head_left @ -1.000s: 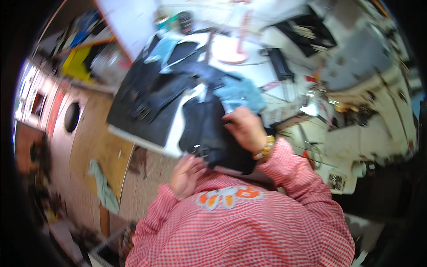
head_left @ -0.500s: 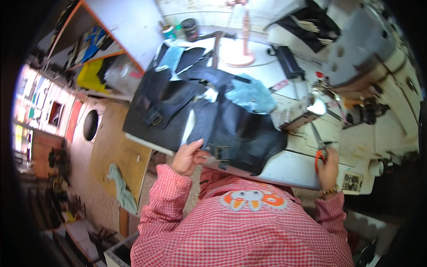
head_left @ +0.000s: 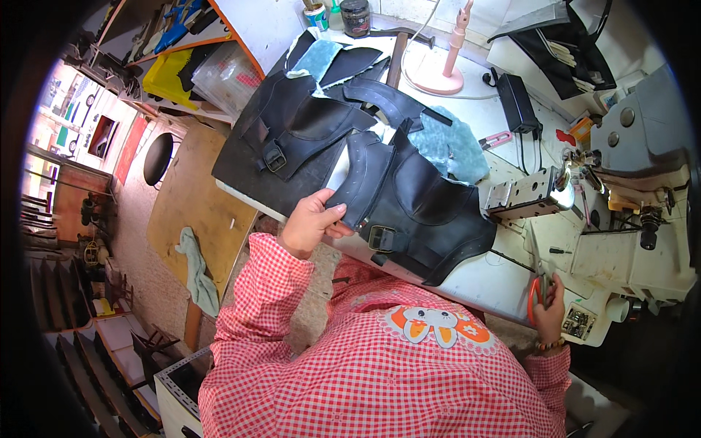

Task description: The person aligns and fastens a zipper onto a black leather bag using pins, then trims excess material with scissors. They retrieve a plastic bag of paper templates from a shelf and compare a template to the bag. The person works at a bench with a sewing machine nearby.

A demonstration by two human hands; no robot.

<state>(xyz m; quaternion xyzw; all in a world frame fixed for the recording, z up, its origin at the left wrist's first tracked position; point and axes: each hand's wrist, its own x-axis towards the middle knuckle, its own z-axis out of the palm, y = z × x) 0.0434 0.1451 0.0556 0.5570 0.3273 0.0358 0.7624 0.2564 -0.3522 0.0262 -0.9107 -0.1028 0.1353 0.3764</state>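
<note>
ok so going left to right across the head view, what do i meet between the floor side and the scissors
Round black seat, grey-green cloth, left hand, nearer buckle of the black leather piece, pink stand, orange-handled scissors at the right hand.

Open at the front right, crowded behind and to the left.
A strip of white tabletop (head_left: 483,281) gives passage between the black leather piece (head_left: 431,197) and the orange-handled scissors (head_left: 537,292) in the right hand (head_left: 550,314); farther back, the machine's metal arm (head_left: 529,194) juts in close beside the leather; turquoise fleece (head_left: 447,142), a pink stand (head_left: 451,62) and a black box (head_left: 515,101) crowd the far side; the left hand (head_left: 310,223) and a buckled leather piece (head_left: 310,120) obstruct the left.
</note>
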